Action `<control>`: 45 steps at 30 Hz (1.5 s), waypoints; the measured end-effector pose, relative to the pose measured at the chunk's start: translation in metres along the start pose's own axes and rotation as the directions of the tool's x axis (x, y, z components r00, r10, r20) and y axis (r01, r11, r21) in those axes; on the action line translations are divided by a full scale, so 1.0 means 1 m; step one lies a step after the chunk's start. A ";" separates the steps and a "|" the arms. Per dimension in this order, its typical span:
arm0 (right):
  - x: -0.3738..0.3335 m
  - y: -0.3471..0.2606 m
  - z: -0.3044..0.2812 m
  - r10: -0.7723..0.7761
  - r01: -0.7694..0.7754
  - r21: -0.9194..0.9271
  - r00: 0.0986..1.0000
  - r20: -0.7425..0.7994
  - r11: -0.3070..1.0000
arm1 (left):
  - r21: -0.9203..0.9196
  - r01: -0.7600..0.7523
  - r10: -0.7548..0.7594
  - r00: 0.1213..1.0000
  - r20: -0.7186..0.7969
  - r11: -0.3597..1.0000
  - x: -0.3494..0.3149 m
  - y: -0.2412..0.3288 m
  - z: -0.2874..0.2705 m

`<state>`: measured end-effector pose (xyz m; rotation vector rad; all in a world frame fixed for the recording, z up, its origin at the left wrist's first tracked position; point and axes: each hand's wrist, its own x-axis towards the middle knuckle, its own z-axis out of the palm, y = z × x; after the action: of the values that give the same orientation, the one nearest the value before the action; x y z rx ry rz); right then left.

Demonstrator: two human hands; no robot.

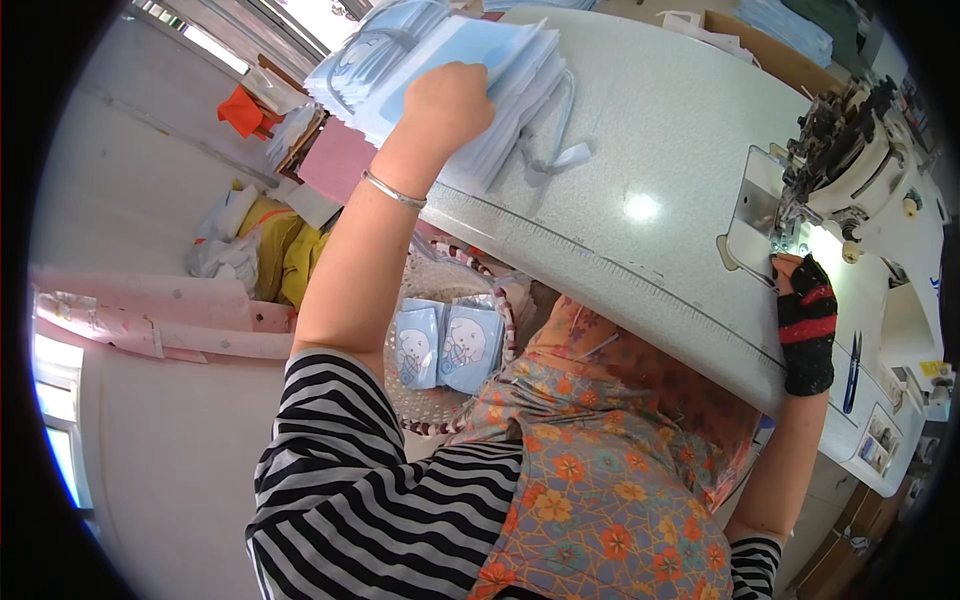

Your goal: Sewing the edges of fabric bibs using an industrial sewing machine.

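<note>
My left hand [448, 106] is closed in a fist on top of a stack of thin light blue and white pieces [512, 112]. Its fingertips are hidden, so I cannot make out what they hold. Behind it lies a second bundle of light blue pieces [372, 68] with a grey strip around it. My right hand [806, 322], in a black and red fingerless glove, lies beside the needle area of the sewing machine [855, 165]. Its bare fingers are bent and close together by the metal plate [752, 215]; what is under them does not show.
A grey strip [550, 160] trails on the pale sewing table [640, 120]. Dark tweezers [853, 372] lie right of my glove. Below the table's front edge, a basket [425, 280] holds light blue packets [472, 345] with a cartoon animal. A cardboard box [775, 55] stands at the back.
</note>
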<state>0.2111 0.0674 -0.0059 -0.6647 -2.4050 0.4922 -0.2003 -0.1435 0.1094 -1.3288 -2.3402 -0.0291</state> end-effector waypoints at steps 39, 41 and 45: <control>-0.042 -0.053 -0.004 -0.128 0.129 -0.041 0.991 0.025 0.991 | -0.625 -0.540 0.653 0.755 -0.063 0.564 -0.053 0.244 0.003; -0.044 -0.052 0.000 -0.001 -0.001 -0.031 0.997 -0.071 1.000 | -0.587 -0.637 0.620 0.736 -0.272 0.500 -0.057 0.246 0.016; -0.043 -0.069 -0.004 0.105 -0.098 0.083 0.990 -0.089 0.992 | -0.584 -0.644 0.533 0.755 -0.381 0.495 -0.060 0.247 0.028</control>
<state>0.2202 -0.0116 0.0115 -0.7616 -2.2609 0.5818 0.0186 -0.0529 0.0126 -2.3471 -1.6283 -0.8401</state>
